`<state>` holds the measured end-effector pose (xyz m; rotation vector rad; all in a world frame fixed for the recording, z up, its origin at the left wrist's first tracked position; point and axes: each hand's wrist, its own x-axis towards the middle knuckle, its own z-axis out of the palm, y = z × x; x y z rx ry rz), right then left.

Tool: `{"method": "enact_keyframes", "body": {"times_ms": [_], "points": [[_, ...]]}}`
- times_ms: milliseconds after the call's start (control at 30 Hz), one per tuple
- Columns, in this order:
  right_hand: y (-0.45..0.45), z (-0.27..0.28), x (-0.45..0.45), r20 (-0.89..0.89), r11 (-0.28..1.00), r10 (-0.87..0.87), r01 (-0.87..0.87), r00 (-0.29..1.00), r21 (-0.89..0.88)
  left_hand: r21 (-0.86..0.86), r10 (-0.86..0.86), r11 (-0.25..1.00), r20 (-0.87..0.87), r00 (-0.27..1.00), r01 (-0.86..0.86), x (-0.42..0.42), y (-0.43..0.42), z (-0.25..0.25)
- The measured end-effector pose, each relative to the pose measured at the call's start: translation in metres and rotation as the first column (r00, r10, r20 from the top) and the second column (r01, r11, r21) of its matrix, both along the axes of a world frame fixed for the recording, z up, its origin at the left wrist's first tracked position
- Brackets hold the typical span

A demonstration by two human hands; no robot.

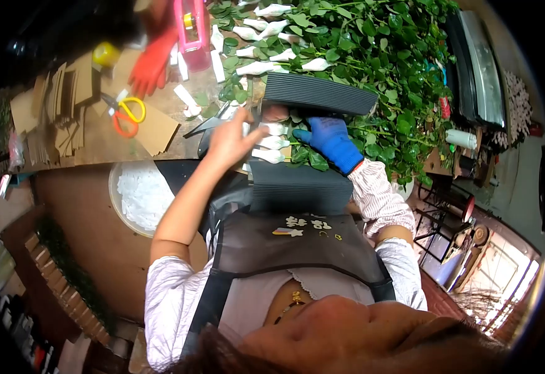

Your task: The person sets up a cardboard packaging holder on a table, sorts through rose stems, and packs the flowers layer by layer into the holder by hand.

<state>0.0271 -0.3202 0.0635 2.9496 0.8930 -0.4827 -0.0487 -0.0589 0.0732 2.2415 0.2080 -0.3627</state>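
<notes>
My left hand [230, 140], bare and slightly blurred, is beside the white netted flower heads [271, 143], its thumb and fingers apart. My right hand [333, 143], in a blue glove, lies over green stems and leaves just right of those heads, thumb apart from the other fingers. What lies under its palm is hidden. A black corrugated sheet has one raised part [322, 93] beyond my hands and another part [300, 186] nearer my body. A pinkish flower head [275, 113] shows under the raised part's left end.
More netted heads [260, 68] and leafy stems [397, 68] cover the far and right side. Scissors [125, 117], a red glove [152, 65], a pink tape dispenser [193, 37] and cardboard pieces [154, 134] lie at the left. Below the table edge stands a round white container [137, 196].
</notes>
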Motion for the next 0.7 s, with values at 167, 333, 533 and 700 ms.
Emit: {"method": "enact_keyframes", "body": {"times_ms": [167,333,533,700], "points": [[0.001,-0.008,-0.001,-0.027,0.995,-0.033,0.03,0.999,-0.099,-0.191,0.041,0.982,0.149,0.988,-0.012,-0.003,-0.004,-0.042],[0.0,0.01,0.007,-0.213,0.998,-0.053,0.045,0.976,-0.042,-0.524,0.409,0.819,0.248,0.878,-0.234,-0.009,0.031,-0.027],[0.011,0.016,0.0,-0.221,0.987,-0.009,-0.027,0.975,-0.16,-0.095,-0.126,0.988,-0.059,0.99,0.12,-0.017,-0.01,-0.014],[0.01,0.007,-0.001,-0.156,0.986,0.009,-0.034,0.988,-0.162,-0.265,0.022,0.964,-0.011,1.0,-0.024,-0.025,0.004,-0.02]]}}
